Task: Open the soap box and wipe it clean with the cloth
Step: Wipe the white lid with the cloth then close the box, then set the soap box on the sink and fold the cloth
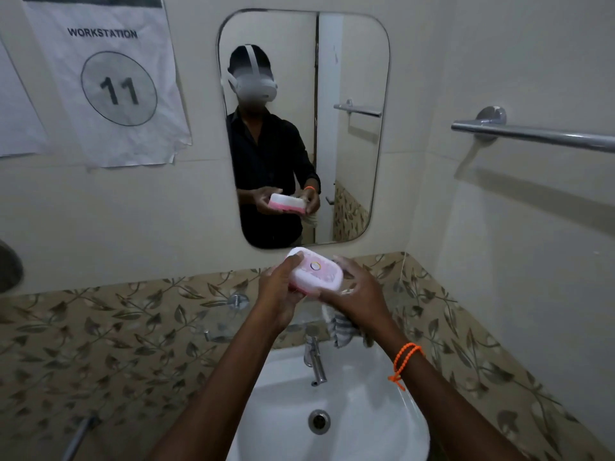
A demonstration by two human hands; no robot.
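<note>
A pink soap box (316,272) with a pale lid is held up above the sink, just under the mirror. Its lid looks closed. My left hand (281,292) grips its left end, thumb on top. My right hand (357,294) grips its right end and also holds a pale patterned cloth (339,327), which hangs down below the palm. An orange bead band circles my right wrist.
A white sink (382,437) with a chrome tap (314,361) lies below my hands. The mirror (352,61) on the wall reflects a person holding the box. A metal towel rail (532,133) juts from the right wall. Paper signs hang at the upper left.
</note>
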